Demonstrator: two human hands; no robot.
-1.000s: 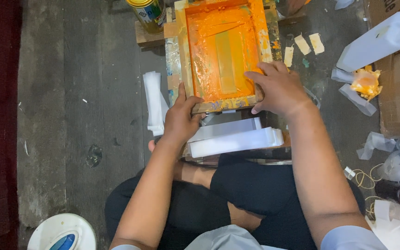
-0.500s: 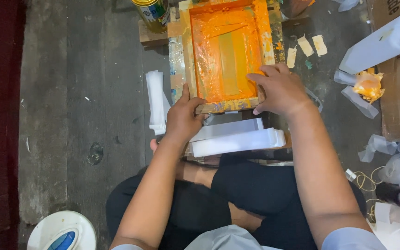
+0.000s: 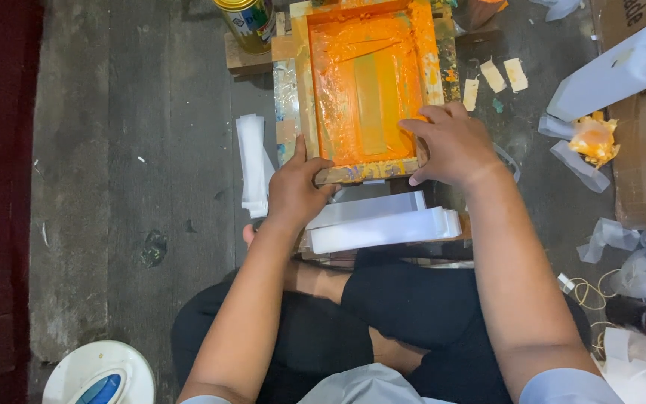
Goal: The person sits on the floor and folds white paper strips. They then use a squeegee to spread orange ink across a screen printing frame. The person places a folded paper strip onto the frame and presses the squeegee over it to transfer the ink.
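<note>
The near edge of the orange-inked screen frame (image 3: 368, 90) is gripped by the left hand (image 3: 297, 187) and right hand (image 3: 454, 146), fingers curled. A stack of white sheets (image 3: 383, 224) lies just nearer.

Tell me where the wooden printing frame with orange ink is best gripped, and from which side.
Probably by the near rail of the frame, from the person's side: it lies flat, its middle is wet with orange ink, and only the wooden rim is fairly clean. The left hand and right hand already rest on its near corners.
</note>
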